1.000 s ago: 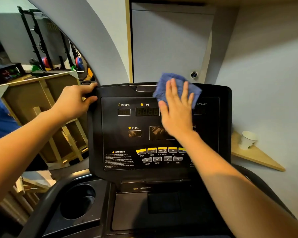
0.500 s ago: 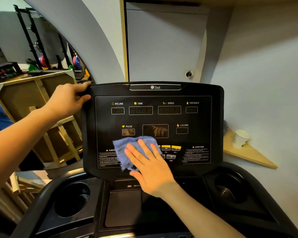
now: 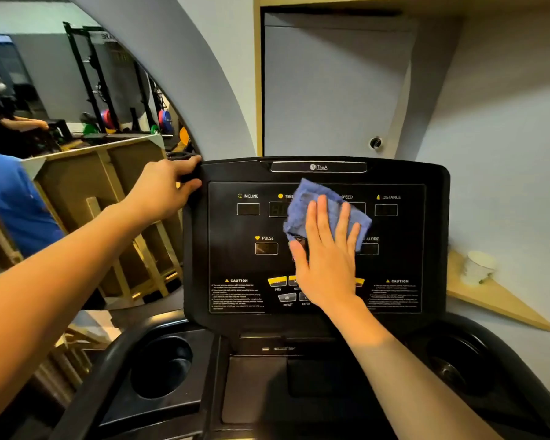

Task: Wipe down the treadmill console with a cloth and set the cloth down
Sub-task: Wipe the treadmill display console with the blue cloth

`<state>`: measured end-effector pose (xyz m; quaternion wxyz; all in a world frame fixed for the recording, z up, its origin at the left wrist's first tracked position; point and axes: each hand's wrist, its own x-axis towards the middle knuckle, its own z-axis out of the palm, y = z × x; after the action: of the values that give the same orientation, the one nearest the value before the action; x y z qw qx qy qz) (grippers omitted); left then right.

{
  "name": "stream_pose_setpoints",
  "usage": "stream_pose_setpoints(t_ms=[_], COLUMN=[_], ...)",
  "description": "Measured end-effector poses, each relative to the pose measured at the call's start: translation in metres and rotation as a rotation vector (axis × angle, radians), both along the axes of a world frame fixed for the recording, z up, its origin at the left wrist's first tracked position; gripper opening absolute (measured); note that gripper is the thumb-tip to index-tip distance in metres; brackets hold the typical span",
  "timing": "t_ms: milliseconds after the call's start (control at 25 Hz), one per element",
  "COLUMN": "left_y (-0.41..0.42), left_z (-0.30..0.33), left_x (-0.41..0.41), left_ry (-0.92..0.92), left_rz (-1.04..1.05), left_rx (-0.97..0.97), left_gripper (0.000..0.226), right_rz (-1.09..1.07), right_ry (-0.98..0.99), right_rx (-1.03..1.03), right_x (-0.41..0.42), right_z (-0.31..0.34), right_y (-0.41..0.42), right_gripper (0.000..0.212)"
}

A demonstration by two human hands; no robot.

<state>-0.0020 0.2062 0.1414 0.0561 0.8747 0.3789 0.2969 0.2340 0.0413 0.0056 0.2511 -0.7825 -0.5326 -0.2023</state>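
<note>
The right hand (image 3: 326,258) presses the blue cloth (image 3: 326,206) flat against the upper middle of the console (image 3: 235,258), its fingers straight and spread. The left hand (image 3: 162,192) has its grip curled round the console's top left corner. The palm lies over the yellow buttons (image 3: 277,281), so hard pressure might trigger one. With no fingers round it, the cloth could slip off and fall. Both cup holders, left (image 3: 162,366) and right (image 3: 454,360), look empty. A white cup (image 3: 477,268) stands on the wooden shelf (image 3: 502,304); its contents are hidden.
</note>
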Motion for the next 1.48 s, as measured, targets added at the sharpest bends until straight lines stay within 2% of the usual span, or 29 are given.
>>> stream_pose_setpoints(t_ms=[120,280,400,520,720,920,1160,1280,1480], left_y=[0.001,0.000,0.002,0.001,0.001,0.003,0.004,0.006,0.009], left_z=[0.000,-0.001,0.000,0.000,0.000,0.000,0.000,-0.001,-0.001], left_x=[0.000,0.000,-0.001,-0.001,-0.002,-0.002,-0.003,-0.003,-0.007], left_ry=[0.001,-0.005,0.011,0.010,-0.008,-0.005,-0.023,-0.029,-0.024], left_rz=[-0.005,-0.007,-0.013,-0.015,-0.019,-0.017,-0.046,-0.050,-0.035], left_rx=[0.013,0.021,0.013,-0.002,-0.015,-0.018,-0.007,-0.007,-0.087], left_gripper=[0.054,0.055,0.056,0.056,0.056,0.057,0.056,0.056,0.056], right_rz=[0.118,0.346,0.403,0.406,0.275,-0.067,-0.290,-0.351,-0.418], right_ry=[-0.043,-0.177,-0.273,-0.265,-0.272,-0.129,0.158,0.239,0.302], right_rx=[-0.021,-0.147,-0.206,-0.180,-0.157,-0.149,0.088,0.210,0.313], right_x=[-0.037,-0.080,-0.073,-0.044,0.018,0.072,0.117,0.134,0.125], right_z=[0.017,-0.021,-0.059,-0.080,-0.095,-0.079,-0.001,0.033,0.049], right_y=[0.023,0.009,-0.020,-0.051,-0.096,-0.101,-0.061,-0.035,-0.011], right_gripper=[0.079,0.079,0.080,0.077,0.069,0.072,0.072,0.074,0.073])
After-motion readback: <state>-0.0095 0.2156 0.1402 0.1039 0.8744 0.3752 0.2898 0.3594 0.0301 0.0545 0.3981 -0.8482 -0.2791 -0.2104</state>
